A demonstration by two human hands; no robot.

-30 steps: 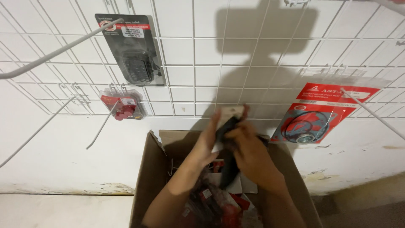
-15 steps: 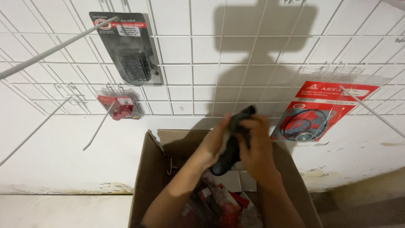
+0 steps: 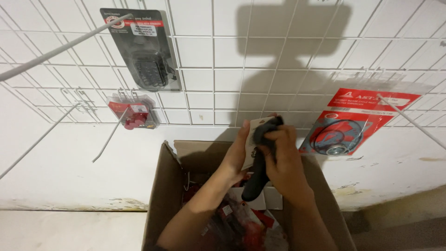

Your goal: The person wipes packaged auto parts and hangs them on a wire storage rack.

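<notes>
Both my hands hold one black rubbery part with a white card tag (image 3: 260, 158) above an open cardboard box (image 3: 162, 195). My right hand (image 3: 284, 160) wraps around the black part's upper end. My left hand (image 3: 238, 151) supports the white card from the left side. Inside the box lie red and clear plastic packets (image 3: 241, 223), partly hidden by my forearms.
A white wire grid (image 3: 213, 69) covers the wall, with long bare hooks (image 3: 55, 51) sticking out at left and right. On it hang a dark carded package (image 3: 144, 51), a small clear pack of red parts (image 3: 132, 111) and a red carded pack with rings (image 3: 353, 125).
My hands have lifted the black part up out of the box, closer to the wire grid. The view has tilted slightly upward.
</notes>
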